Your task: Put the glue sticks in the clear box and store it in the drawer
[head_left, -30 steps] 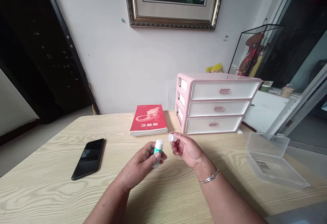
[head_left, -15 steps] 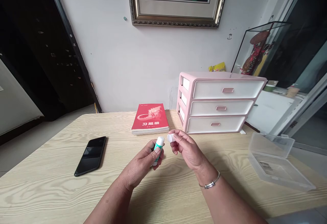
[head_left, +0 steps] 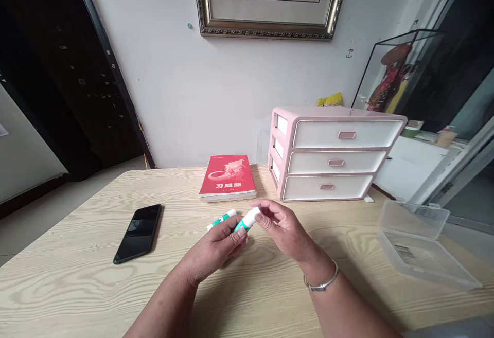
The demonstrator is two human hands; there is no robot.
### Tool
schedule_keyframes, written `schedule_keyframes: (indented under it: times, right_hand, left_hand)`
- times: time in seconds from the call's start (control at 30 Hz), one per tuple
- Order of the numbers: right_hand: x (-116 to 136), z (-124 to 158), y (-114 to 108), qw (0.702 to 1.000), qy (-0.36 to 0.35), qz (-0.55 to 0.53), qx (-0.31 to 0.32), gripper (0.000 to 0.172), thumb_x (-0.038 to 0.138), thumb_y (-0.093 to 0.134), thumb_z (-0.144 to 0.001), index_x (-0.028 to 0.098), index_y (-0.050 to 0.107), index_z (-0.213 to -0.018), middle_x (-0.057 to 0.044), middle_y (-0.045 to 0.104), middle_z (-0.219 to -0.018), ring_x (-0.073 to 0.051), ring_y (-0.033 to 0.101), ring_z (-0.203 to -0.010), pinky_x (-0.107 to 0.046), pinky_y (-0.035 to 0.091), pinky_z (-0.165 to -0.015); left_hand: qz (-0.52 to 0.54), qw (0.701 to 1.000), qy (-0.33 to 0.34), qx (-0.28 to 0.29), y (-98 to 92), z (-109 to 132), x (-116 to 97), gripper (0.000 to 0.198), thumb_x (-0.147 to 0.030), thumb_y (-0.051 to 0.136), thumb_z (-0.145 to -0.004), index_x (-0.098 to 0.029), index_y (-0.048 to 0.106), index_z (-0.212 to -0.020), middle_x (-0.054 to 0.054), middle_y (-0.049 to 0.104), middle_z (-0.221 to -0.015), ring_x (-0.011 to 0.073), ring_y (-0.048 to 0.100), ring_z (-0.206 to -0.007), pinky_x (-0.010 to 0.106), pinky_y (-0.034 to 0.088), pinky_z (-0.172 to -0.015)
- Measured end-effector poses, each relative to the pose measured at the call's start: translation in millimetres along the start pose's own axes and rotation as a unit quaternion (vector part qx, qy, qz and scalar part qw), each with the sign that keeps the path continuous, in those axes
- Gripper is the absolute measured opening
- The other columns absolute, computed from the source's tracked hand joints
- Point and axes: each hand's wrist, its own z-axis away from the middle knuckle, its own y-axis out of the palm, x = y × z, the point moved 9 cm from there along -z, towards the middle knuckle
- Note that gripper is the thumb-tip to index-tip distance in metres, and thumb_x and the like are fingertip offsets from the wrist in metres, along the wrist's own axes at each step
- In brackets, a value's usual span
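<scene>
My left hand [head_left: 226,245] is wrapped around a green and white glue stick [head_left: 241,225], tilted up to the right. At its upper end the thumb and fingers of my right hand [head_left: 280,227] pinch the white cap [head_left: 252,214], which meets the tube. A second glue stick [head_left: 221,219], also green and white, lies on the table just beyond my left hand, partly covered by it. Behind both hands is a red book [head_left: 227,176] with white lettering.
A black phone [head_left: 138,234] lies on the wooden table [head_left: 77,286] at the left. The pink and white drawer unit [head_left: 335,163] stands at the back right. A clear plastic box [head_left: 428,255] with its lid raised is at the right edge. Behind is a wall with a framed picture [head_left: 266,32].
My right hand has brought the cap onto the end of the glue stick, which now leans more to the right. The second glue stick has come into sight behind my left hand.
</scene>
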Motion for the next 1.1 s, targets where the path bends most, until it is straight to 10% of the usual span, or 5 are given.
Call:
schedule_keyframes:
  times: [0.63, 1.1]
  right_hand:
    - [-14, 0, 16, 0.998, 0.035, 0.048, 0.023, 0.033, 0.04, 0.057, -0.094, 0.02, 0.065, -0.119, -0.002, 0.066, -0.087, -0.014, 0.059, -0.078, -0.026, 0.049, -0.072]
    - [-23, 3, 9, 0.999, 0.036, 0.003, -0.04, 0.037, 0.046, 0.051, -0.097, 0.018, 0.061, -0.119, 0.004, 0.046, -0.068, -0.011, 0.045, -0.063, -0.025, 0.041, -0.06]
  left_hand:
    - [-0.114, 0.993, 0.003, -0.039, -11.3, 0, 1, 0.045, -0.054, 0.045, -0.096, -0.019, 0.056, -0.123, 0.002, 0.057, -0.087, 0.0155, 0.05, -0.079, 0.026, 0.041, -0.074]
    - [-0.043, 0.99, 0.012, -0.134, -24.7, -2, -4, 0.048, -0.061, 0.048, -0.09, -0.019, 0.042, -0.067, -0.005, 0.04, -0.055, 0.0098, 0.032, -0.054, 0.024, 0.026, -0.053]
